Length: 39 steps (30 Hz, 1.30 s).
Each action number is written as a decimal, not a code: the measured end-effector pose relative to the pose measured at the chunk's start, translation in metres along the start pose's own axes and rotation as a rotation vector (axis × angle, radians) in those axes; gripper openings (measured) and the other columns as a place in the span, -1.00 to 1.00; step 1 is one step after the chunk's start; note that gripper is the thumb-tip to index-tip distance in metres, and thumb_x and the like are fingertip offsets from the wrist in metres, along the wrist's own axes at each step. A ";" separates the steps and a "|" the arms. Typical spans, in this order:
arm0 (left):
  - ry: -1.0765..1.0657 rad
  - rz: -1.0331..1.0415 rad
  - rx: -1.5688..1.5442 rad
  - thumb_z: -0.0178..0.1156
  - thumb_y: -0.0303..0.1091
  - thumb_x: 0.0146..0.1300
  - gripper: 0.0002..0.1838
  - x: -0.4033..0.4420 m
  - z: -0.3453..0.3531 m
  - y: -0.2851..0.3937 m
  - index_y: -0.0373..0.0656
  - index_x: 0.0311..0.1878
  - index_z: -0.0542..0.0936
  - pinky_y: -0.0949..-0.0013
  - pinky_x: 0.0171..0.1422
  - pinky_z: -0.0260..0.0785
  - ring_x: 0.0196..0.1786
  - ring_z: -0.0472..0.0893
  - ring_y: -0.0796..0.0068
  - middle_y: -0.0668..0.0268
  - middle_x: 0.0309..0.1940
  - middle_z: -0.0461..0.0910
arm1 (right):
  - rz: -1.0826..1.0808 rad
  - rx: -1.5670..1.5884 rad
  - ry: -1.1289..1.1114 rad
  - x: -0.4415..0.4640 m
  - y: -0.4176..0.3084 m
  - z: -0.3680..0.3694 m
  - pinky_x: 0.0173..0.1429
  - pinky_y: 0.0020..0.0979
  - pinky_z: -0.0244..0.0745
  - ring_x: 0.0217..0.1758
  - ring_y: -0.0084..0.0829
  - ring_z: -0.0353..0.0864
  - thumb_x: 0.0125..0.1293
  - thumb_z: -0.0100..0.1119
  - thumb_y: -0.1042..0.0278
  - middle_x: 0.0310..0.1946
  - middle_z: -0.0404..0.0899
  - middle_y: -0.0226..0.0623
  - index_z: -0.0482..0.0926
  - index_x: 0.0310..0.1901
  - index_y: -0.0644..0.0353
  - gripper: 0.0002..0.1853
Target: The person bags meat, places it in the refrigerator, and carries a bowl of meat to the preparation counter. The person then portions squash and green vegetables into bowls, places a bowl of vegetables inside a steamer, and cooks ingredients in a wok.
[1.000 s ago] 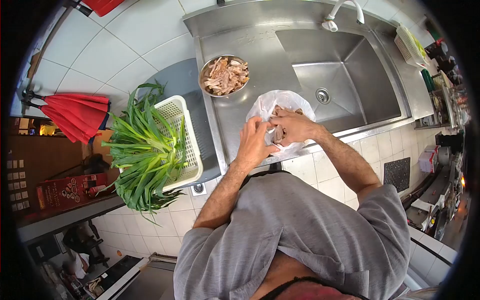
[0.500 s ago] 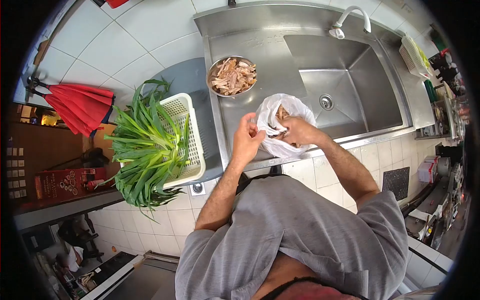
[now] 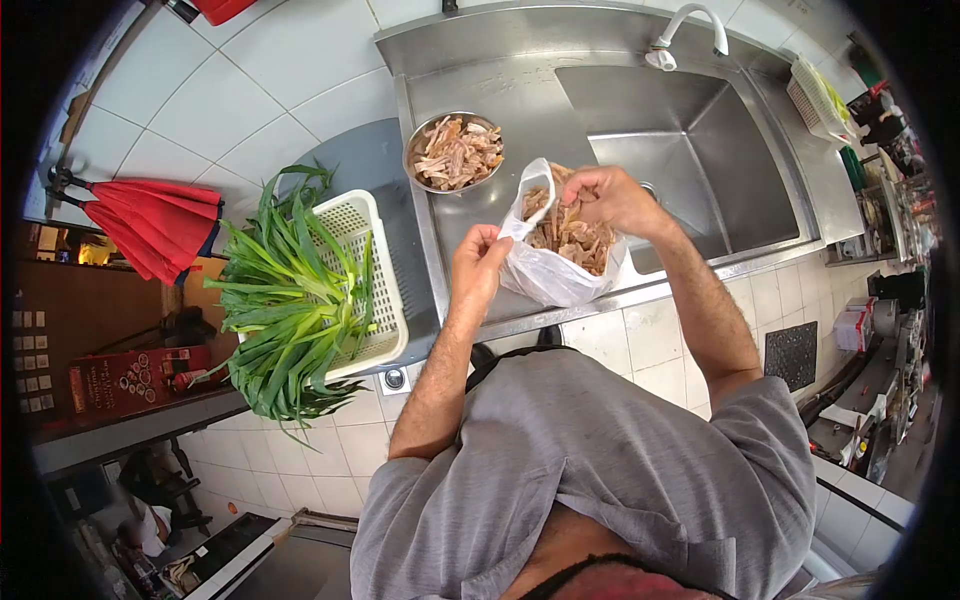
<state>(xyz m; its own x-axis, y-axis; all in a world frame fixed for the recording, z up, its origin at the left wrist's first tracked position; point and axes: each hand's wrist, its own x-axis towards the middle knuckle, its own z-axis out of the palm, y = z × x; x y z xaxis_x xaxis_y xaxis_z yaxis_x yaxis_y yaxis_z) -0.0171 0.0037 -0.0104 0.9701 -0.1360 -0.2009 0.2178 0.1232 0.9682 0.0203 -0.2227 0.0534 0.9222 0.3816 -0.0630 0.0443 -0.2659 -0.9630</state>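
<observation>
A white plastic bag stands on the steel counter beside the sink, its mouth wide and strips of meat showing inside. My left hand pinches the left edge of the bag between thumb and fingers. Over the right part of the bag's mouth is my right hand, its fingers curled in and closed at the bag's far rim; what they hold, if anything, I cannot make out. Behind and left of the bag, a round metal bowl holds more meat strips.
The steel sink with a white faucet lies to the right. On the left, a cream basket of leafy greens rests on a grey surface. Red umbrellas hang at the left wall. A person shows at lower left.
The bag's mouth has opened wider, showing more meat. My left hand has taken hold of its edge, and my right hand has come up out of the bag toward its far right side.
</observation>
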 end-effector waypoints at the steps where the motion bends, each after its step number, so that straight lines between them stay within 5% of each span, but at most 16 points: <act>1: 0.000 0.003 0.000 0.17 -0.44 0.14 -0.90 0.002 -0.001 -0.002 -0.19 -0.29 0.49 0.60 -0.34 0.22 -0.44 0.34 0.71 0.48 -0.46 0.45 | -0.003 -0.001 0.000 0.001 -0.007 -0.003 -0.19 -0.54 0.37 -0.31 -0.62 0.44 -0.10 0.17 0.66 -0.40 0.49 -0.48 0.53 -0.37 0.27 -0.81; 9: 0.006 -0.103 -0.330 0.11 -0.38 0.19 -0.94 0.016 -0.006 -0.019 -0.07 -0.29 0.45 0.44 -0.14 0.24 -0.28 0.43 0.63 0.46 -0.36 0.49 | 0.095 -0.084 -0.197 0.024 -0.073 -0.020 -0.36 -0.62 0.27 -0.44 -0.73 0.34 -0.15 0.16 0.63 -0.56 0.42 -0.60 0.53 -0.40 0.21 -0.80; 14: -0.023 -0.054 -0.287 0.09 -0.45 0.16 -0.87 0.020 0.000 -0.021 -0.10 -0.21 0.42 0.47 -0.14 0.27 -0.25 0.44 0.62 0.45 -0.33 0.48 | -0.139 -0.124 -0.204 0.076 -0.077 -0.020 -0.42 -0.61 0.28 -0.52 -0.72 0.35 -0.11 0.12 0.59 -0.56 0.47 -0.55 0.55 -0.37 0.20 -0.81; 17: 0.031 -0.032 -0.132 0.07 -0.50 0.13 -0.82 0.015 0.009 -0.011 -0.13 -0.17 0.42 0.49 -0.13 0.26 -0.25 0.43 0.65 0.45 -0.35 0.46 | -0.048 -0.208 -0.219 0.120 -0.086 0.002 -0.41 -0.57 0.31 -0.51 -0.67 0.36 -0.10 0.15 0.56 -0.57 0.47 -0.52 0.55 -0.38 0.18 -0.83; 18: 0.038 -0.016 -0.167 0.03 -0.55 0.10 -0.72 0.010 0.013 -0.003 -0.25 -0.07 0.43 0.50 -0.12 0.29 -0.28 0.45 0.59 0.38 -0.34 0.47 | -0.173 -0.327 -0.207 0.143 -0.075 0.012 -0.40 -0.51 0.35 -0.49 -0.60 0.42 -0.09 0.17 0.55 -0.56 0.51 -0.45 0.56 -0.38 0.17 -0.84; 22: -0.106 0.022 -0.018 -0.03 -0.52 0.13 -0.67 0.002 0.011 -0.002 -0.25 0.00 0.51 0.52 -0.01 0.28 -0.17 0.48 0.55 0.37 -0.23 0.50 | -0.582 -0.719 -0.117 0.219 0.003 0.054 -0.30 -0.32 0.44 -0.36 -0.35 0.58 -0.08 0.24 0.50 -0.49 0.59 -0.24 0.59 -0.38 0.15 -0.85; 24: -0.117 0.082 0.090 -0.02 -0.53 0.13 -0.70 0.005 0.006 -0.017 -0.26 -0.06 0.54 0.51 -0.03 0.29 -0.19 0.48 0.53 0.35 -0.25 0.49 | -0.394 -1.031 -0.282 0.226 0.021 0.069 -0.18 -0.27 0.48 -0.24 -0.25 0.60 -0.10 0.28 0.47 -0.38 0.62 -0.18 0.63 -0.29 0.08 -0.75; 27: -0.115 0.170 0.225 0.00 -0.54 0.10 -0.77 0.004 0.000 -0.023 -0.26 -0.20 0.59 0.48 -0.07 0.29 -0.22 0.48 0.48 0.30 -0.29 0.46 | -0.550 -1.000 -0.420 0.230 0.045 0.067 -0.09 -0.31 0.49 -0.18 -0.27 0.60 -0.11 0.29 0.46 -0.30 0.64 -0.20 0.64 -0.17 0.01 -0.65; 28: -0.133 0.154 0.278 0.07 -0.51 0.10 -0.83 0.002 -0.002 -0.019 -0.24 -0.23 0.57 0.49 -0.11 0.28 -0.26 0.45 0.53 0.35 -0.32 0.43 | -0.326 -0.975 -0.531 0.224 0.018 0.064 -0.05 -0.35 0.49 -0.11 -0.27 0.60 -0.08 0.27 0.47 -0.22 0.63 -0.20 0.62 -0.08 -0.02 -0.58; 33: -0.117 0.341 0.490 0.26 -0.45 0.04 -0.86 -0.001 0.004 0.000 -0.20 -0.36 0.49 0.50 -0.16 0.28 -0.31 0.41 0.52 0.35 -0.35 0.37 | -0.302 -0.720 -0.382 0.202 -0.033 0.030 -0.02 -0.27 0.43 -0.10 -0.23 0.54 -0.04 0.15 0.55 -0.20 0.57 -0.12 0.61 -0.18 0.19 -0.69; 35: -0.032 0.409 0.542 0.31 -0.48 -0.07 -0.76 0.004 0.005 -0.005 -0.21 -0.38 0.43 0.36 -0.04 0.31 -0.18 0.44 0.30 0.25 -0.29 0.35 | -0.370 -0.709 -0.109 0.167 -0.048 0.014 -0.05 -0.29 0.42 -0.16 -0.24 0.53 -0.05 0.20 0.47 -0.26 0.55 -0.14 0.60 -0.22 0.20 -0.73; 39: 0.066 0.348 0.297 0.27 -0.39 0.10 -0.84 0.012 0.003 0.008 -0.20 -0.37 0.47 0.43 -0.02 0.28 -0.14 0.39 0.41 0.29 -0.20 0.35 | -0.177 -0.763 -0.301 0.052 -0.042 -0.017 0.01 -0.30 0.36 -0.06 -0.25 0.44 -0.04 0.24 0.37 -0.18 0.46 -0.21 0.62 -0.25 0.13 -0.76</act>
<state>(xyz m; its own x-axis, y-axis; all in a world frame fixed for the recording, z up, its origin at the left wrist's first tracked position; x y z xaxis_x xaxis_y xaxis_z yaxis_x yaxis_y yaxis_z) -0.0037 0.0002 -0.0044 0.9869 -0.0720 0.1440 -0.1529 -0.1383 0.9785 0.0730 -0.2068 0.0955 0.7401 0.6652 -0.0986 0.5264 -0.6643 -0.5307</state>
